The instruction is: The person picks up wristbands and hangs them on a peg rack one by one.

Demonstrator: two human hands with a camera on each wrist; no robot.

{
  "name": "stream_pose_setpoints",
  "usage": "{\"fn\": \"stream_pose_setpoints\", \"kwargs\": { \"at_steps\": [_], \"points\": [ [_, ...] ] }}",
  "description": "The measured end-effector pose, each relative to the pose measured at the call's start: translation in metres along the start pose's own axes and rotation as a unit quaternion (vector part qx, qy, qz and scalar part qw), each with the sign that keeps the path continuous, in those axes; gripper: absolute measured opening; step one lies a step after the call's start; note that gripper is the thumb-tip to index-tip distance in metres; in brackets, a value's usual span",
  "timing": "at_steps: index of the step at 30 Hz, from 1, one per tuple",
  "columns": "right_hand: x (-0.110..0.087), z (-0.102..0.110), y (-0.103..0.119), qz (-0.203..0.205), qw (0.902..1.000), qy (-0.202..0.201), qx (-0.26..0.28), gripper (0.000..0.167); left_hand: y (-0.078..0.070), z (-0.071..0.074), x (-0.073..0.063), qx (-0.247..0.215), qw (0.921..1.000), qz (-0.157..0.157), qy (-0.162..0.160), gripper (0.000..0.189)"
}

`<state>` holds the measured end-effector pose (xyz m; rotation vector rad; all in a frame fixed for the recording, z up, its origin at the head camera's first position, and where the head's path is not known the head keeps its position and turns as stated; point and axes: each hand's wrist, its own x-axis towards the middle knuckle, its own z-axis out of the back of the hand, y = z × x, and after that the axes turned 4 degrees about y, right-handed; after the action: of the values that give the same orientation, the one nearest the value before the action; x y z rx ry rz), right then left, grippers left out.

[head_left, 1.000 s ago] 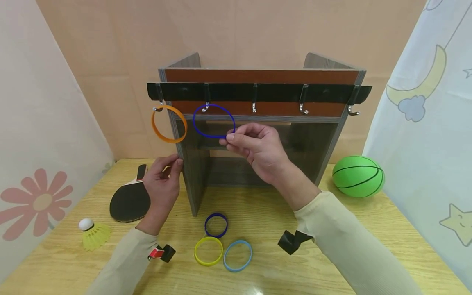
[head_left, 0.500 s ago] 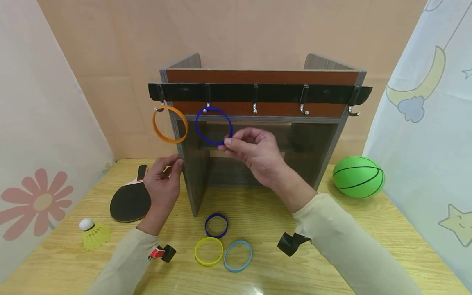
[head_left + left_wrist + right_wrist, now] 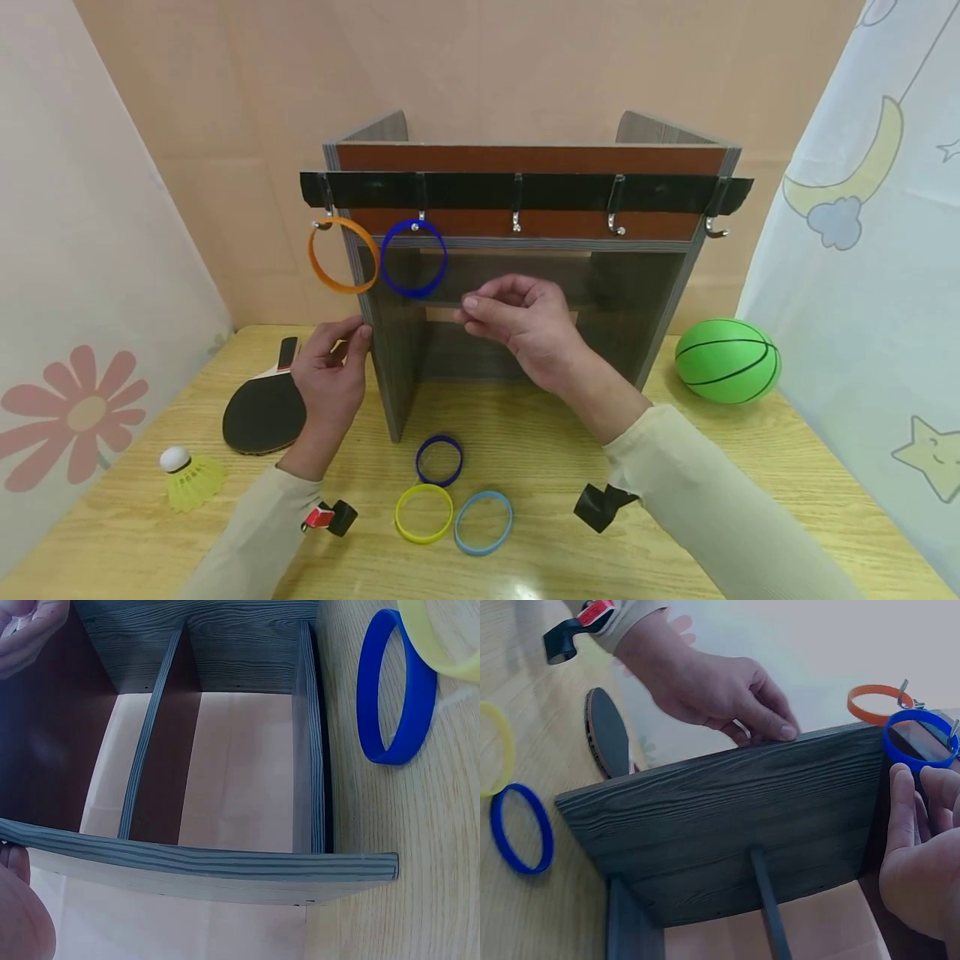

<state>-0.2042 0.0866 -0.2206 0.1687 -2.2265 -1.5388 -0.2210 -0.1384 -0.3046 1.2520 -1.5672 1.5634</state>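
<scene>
A dark blue silicone wristband (image 3: 414,293) hangs from the second hook from the left on the hook rail (image 3: 468,190). My right hand (image 3: 525,321) is a little below and right of it, with nothing between thumb and fingers; the right wrist view puts the fingertips just under the band. My left hand (image 3: 330,367) holds the front edge of the wooden shelf unit's (image 3: 388,358) left side panel, its thumb at the edge. An orange wristband (image 3: 315,262) hangs on the leftmost hook. On the table lie a dark blue band (image 3: 457,467), a yellow band (image 3: 450,523) and a light blue band (image 3: 459,533).
A black table tennis paddle (image 3: 262,417) and a yellow shuttlecock (image 3: 193,483) lie on the wooden table (image 3: 360,575) at the left. At the right is a green ball (image 3: 727,360) with black lines. The three right-hand hooks bear no bands.
My right hand has let go of the blue band and drawn slightly down; the band now hangs freely, shifted left and round rather than stretched. The left hand stays in place.
</scene>
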Motion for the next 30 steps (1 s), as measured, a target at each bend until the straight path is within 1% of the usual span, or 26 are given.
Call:
{"fn": "stream_pose_setpoints", "kwargs": {
  "at_steps": [4, 8, 15, 18, 22, 26, 30],
  "points": [
    [-0.007, 0.007, -0.004, -0.016, 0.9998, -0.002, -0.015, 0.008, 0.000, 0.000, 0.001, 0.011, 0.9999, -0.005, 0.005, 0.009],
    [-0.016, 0.016, -0.011, -0.029, 0.9989, 0.011, -0.034, 0.009, 0.000, 0.001, 0.001, 0.019, 0.9998, -0.008, 0.006, 0.010],
    [-0.034, 0.028, -0.029, -0.055, 0.9963, 0.031, -0.058, 0.012, 0.000, 0.001, 0.000, 0.011, 0.9999, -0.005, 0.007, 0.009],
    [-0.042, 0.033, -0.037, -0.066, 0.9942, 0.041, -0.074, 0.012, 0.000, 0.001, 0.000, 0.017, 0.9998, -0.005, 0.008, 0.010],
    [-0.050, 0.041, -0.050, -0.089, 0.9912, 0.045, -0.086, 0.012, -0.001, 0.001, 0.000, 0.017, 0.9998, -0.005, 0.006, 0.011],
    [-0.059, 0.049, -0.067, -0.116, 0.9880, 0.040, -0.094, 0.012, 0.000, 0.001, -0.001, 0.000, 1.0000, -0.003, 0.005, 0.009],
    [-0.068, 0.056, -0.082, -0.138, 0.9826, 0.038, -0.118, 0.012, 0.000, 0.001, 0.000, -0.008, 0.9999, -0.001, 0.007, 0.009]
  ]
}}
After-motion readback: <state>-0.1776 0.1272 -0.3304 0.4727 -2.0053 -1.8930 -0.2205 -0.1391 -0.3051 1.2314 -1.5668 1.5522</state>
